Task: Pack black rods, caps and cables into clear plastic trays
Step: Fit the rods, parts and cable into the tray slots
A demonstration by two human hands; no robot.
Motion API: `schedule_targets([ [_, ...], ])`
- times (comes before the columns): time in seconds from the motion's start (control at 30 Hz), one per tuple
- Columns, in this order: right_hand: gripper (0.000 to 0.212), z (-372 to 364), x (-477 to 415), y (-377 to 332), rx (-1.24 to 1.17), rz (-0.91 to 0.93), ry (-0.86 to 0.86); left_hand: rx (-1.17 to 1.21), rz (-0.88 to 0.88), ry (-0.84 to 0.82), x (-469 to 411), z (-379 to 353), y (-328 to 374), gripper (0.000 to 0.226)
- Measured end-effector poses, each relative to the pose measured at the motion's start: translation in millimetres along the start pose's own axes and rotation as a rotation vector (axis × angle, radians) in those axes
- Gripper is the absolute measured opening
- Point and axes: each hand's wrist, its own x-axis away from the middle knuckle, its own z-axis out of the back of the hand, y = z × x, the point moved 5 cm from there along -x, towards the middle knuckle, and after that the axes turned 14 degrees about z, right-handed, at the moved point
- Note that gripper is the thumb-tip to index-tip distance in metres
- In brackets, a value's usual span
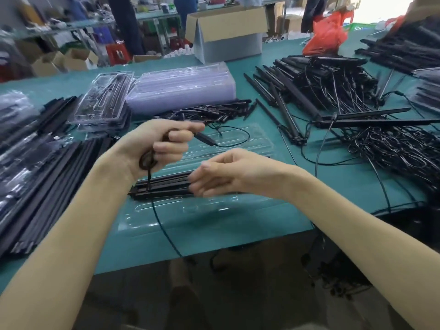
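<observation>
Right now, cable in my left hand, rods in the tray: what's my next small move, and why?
Probably gather the loose tail of the cable with the free right hand: it trails from the left hand over the rods and off the table edge.

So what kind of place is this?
Probably a factory packing bench: heaps of thin black rods and tangled black cables on a teal worktable, beside a stack of clear plastic trays.
</observation>
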Motion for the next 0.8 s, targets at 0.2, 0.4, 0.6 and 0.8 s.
schedule_targets([
  [0.2,0.014,63.9,0.9,12.2,0.249,0.056,0.578,-0.712,0.215,0.382,4.5,39.5,-15.1,0.043],
  [0.4,0.009,73.0,2.3,26.1,0.531,0.048,0.609,-0.974,0.272,0.523,26.9,58.8,4.0,0.049],
  [0.6,0.011,75.2,3.8,31.0,0.579,0.051,0.628,-1.239,-0.166,1.004,46.3,68.3,62.2,0.048],
  [0.8,0.010,77.9,7.6,34.8,0.557,0.061,0.627,-1.183,-0.323,1.034,40.0,40.8,59.0,0.046],
])
